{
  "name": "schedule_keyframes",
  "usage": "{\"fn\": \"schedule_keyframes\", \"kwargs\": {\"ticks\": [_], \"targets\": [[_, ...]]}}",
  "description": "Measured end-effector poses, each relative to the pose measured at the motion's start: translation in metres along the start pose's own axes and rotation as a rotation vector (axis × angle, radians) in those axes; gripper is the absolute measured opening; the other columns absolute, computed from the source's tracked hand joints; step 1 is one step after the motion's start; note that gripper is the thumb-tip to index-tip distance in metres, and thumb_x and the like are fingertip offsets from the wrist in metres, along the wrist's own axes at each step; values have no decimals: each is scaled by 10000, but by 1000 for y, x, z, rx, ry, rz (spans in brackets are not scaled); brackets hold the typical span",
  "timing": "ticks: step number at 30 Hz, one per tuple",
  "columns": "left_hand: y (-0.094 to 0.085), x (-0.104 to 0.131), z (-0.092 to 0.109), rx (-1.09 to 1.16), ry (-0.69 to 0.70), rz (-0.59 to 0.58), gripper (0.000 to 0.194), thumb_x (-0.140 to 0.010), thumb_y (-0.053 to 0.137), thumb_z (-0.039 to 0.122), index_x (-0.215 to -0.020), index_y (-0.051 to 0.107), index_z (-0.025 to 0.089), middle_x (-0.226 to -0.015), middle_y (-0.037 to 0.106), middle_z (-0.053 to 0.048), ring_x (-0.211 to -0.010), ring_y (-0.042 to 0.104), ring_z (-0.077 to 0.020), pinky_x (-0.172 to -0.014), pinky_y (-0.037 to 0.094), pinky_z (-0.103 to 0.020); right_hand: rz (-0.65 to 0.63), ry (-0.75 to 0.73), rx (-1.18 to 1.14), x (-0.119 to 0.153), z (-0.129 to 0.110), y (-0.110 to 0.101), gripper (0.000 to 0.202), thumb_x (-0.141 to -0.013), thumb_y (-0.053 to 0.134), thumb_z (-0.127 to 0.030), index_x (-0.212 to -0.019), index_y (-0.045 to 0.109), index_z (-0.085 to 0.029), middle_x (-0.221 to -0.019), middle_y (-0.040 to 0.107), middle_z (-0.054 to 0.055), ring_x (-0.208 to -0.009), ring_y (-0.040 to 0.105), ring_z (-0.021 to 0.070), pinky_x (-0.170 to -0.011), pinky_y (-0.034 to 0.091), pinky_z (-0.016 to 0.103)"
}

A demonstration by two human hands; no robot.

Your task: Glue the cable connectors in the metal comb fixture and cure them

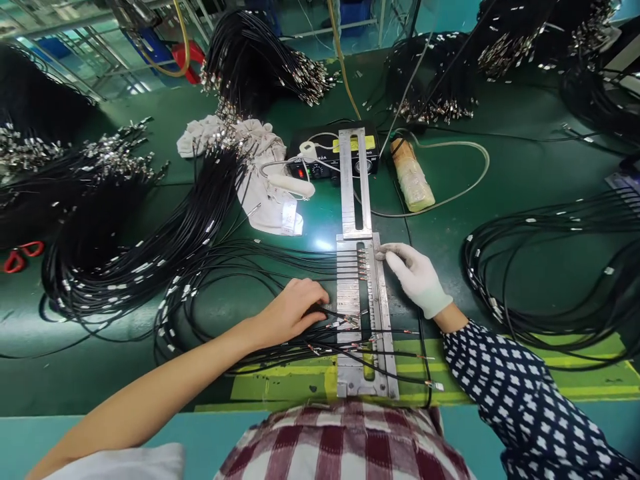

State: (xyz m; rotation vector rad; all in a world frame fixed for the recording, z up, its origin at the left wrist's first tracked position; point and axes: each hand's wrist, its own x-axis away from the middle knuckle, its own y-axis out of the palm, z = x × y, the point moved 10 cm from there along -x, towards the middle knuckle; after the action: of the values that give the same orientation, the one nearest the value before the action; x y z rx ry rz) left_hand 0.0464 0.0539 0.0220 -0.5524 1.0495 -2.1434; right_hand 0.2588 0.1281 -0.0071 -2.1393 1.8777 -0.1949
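Note:
A slotted metal fixture (349,293) lies lengthwise before me, with several black cables (310,257) running into its upper grooves from the left. My left hand (300,310), bare, is at the fixture's left side, fingers curled over black cables near their ends. More loose cable ends (380,331) lie across the fixture's lower part, some past its right edge. In a white glove, my right hand (415,275) touches the fixture's right rail with thumb and forefinger closed together; whatever is between those fingertips is hidden.
Behind the fixture stand a black control box (327,157) and a slotted metal frame (345,193). A white cloth (265,200) and a tape-wrapped block (413,177) flank them. Cable bundles (190,220) fill the left; coiled cables (480,287) lie right. Red scissors (15,260) sit far left.

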Motion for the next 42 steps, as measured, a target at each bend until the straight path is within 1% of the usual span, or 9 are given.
{"fn": "schedule_keyframes", "kwargs": {"ticks": [3, 6, 9, 14, 19, 25, 30, 36, 42], "targets": [[-4, 3, 1, 102, 3, 25, 120, -991, 522, 237, -927, 616, 197, -943, 627, -43, -930, 582, -179, -862, 467, -322, 9, 6, -6, 0, 1, -1, 286, -953, 537, -452, -1066, 691, -240, -1106, 743, 65, -1075, 683, 255, -1006, 508, 446], [-16, -1, -6, 199, -9, 200, 123, -984, 543, 241, -929, 642, 193, -934, 632, -47, -906, 606, -163, -810, 504, -284, 1, 15, -2, 0, 2, 0, 294, -956, 534, -457, -1075, 687, -236, -1106, 743, 72, -1081, 682, 259, -1007, 506, 450], [-23, -8, -4, 118, 52, 328, 155, -1000, 512, 234, -1002, 662, 194, -928, 645, -55, -881, 618, -164, -793, 525, -295, -8, 14, 6, 0, 2, 0, 293, -957, 530, -452, -1081, 684, -235, -1112, 741, 72, -1078, 683, 256, -1008, 507, 449], [-17, -18, 3, -104, 132, 398, 176, -1007, 478, 190, -1088, 634, 200, -963, 631, -65, -907, 598, -175, -821, 531, -317, -4, 16, 8, -1, 3, 0, 277, -952, 532, -439, -1065, 693, -245, -1125, 740, 65, -1086, 680, 253, -1000, 518, 440], [-10, -25, 8, -199, 182, 402, 158, -1002, 466, 156, -1046, 615, 184, -933, 615, -67, -876, 566, -178, -790, 508, -297, -6, 20, 24, -2, 0, 1, 269, -957, 516, -421, -1056, 698, -249, -1105, 742, 63, -1085, 680, 253, -996, 513, 439], [-4, -29, 17, -365, 249, 344, 249, -1014, 382, 133, -1027, 628, 168, -864, 575, -66, -798, 505, -180, -722, 458, -292, -1, 29, 45, -3, -3, 0, 253, -949, 523, -408, -1017, 707, -249, -1074, 746, 63, -1048, 687, 252, -974, 519, 431], [-2, -31, 26, -377, 318, 309, 276, -1033, 348, 162, -1122, 609, 160, -894, 578, -66, -814, 489, -181, -757, 455, -291, 11, 13, 63, -2, -3, -1, 255, -957, 517, -402, -1027, 710, -251, -1096, 739, 60, -1033, 689, 242, -969, 518, 419], [-3, -30, 32, -491, 388, 322, 256, -1036, 363, 174, -1136, 598, 155, -903, 582, -63, -811, 507, -179, -753, 457, -296, 12, 3, 92, -3, -6, -2, 251, -959, 516, -378, -1035, 714, -244, -1082, 743, 56, -1030, 684, 241, -970, 515, 420], [2, -23, 28, -402, 389, 307, 287, -1013, 376, 119, -1213, 581, 130, -954, 585, -87, -880, 523, -192, -795, 452, -314, 12, -13, 91, -3, -8, -3, 236, -961, 517, -364, -1029, 713, -251, -1087, 738, 48, -1029, 683, 236, -972, 515, 418]]}}
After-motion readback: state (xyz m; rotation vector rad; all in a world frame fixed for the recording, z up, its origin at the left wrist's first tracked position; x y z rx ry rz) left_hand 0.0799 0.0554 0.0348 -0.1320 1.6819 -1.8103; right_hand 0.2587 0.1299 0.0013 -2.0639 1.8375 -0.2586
